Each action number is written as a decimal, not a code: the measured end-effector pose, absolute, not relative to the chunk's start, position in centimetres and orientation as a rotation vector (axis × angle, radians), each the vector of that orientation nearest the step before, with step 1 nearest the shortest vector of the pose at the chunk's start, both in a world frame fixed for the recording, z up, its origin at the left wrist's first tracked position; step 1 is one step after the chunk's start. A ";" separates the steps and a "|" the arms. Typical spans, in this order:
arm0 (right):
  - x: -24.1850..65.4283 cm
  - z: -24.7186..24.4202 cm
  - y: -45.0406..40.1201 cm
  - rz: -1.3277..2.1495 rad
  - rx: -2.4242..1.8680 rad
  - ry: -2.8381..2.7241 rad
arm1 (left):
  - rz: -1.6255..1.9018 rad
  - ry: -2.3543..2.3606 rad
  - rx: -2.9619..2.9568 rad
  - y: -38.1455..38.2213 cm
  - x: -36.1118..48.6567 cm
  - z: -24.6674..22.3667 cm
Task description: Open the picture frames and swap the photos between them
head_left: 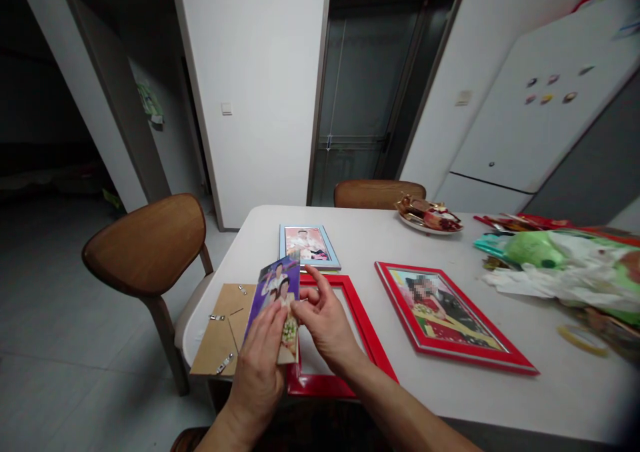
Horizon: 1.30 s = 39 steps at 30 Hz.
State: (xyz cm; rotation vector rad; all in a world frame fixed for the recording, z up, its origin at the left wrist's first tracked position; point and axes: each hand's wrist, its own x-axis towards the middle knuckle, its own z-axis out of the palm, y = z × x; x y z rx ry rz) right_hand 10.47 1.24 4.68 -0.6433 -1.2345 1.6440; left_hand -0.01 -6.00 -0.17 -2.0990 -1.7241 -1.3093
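A printed photo (267, 285) with a purple background is held up, tilted, over the near left part of the table. My left hand (263, 345) is closed on its lower part, fingers across the front. At its right edge, my right hand (323, 315) pinches the photo between thumb and fingers, with the index finger stretched out. Beneath my hands lies a red picture frame (373, 339) with an open middle. To the left is a brown backing board (215, 345) with metal clips, partly covered by the photo and my left hand.
A blue framed photo (327, 247) lies behind, a red framed photo (463, 319) to the right. Farther right are a plate (420, 225) with items, crumpled plastic packaging (555, 259) and a tape roll (583, 340). Wooden chairs (150, 245) stand at the white table (360, 235).
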 end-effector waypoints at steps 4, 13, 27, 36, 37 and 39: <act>11.7 4.4 1.1 1.579 -0.787 -1.227 | -1.877 -1.770 -1.867 -5.7 1.1 1.9; 16.2 1.1 3.7 1.535 -1.077 -1.293 | -2.888 -2.204 -1.476 -4.8 5.2 1.1; 17.8 0.1 8.0 1.400 -1.283 -1.668 | -1.239 -2.259 -2.360 -6.4 3.5 -1.7; 18.0 -0.4 8.5 0.850 -1.415 -2.028 | -1.149 -2.185 -2.390 -6.5 3.0 -1.6; 18.0 -0.2 8.4 0.722 -1.453 -2.091 | -1.130 -2.178 -2.395 -6.5 3.0 -1.6; 17.9 0.2 8.1 0.498 -1.552 -2.209 | -1.081 -2.174 -2.405 -6.5 3.0 -1.4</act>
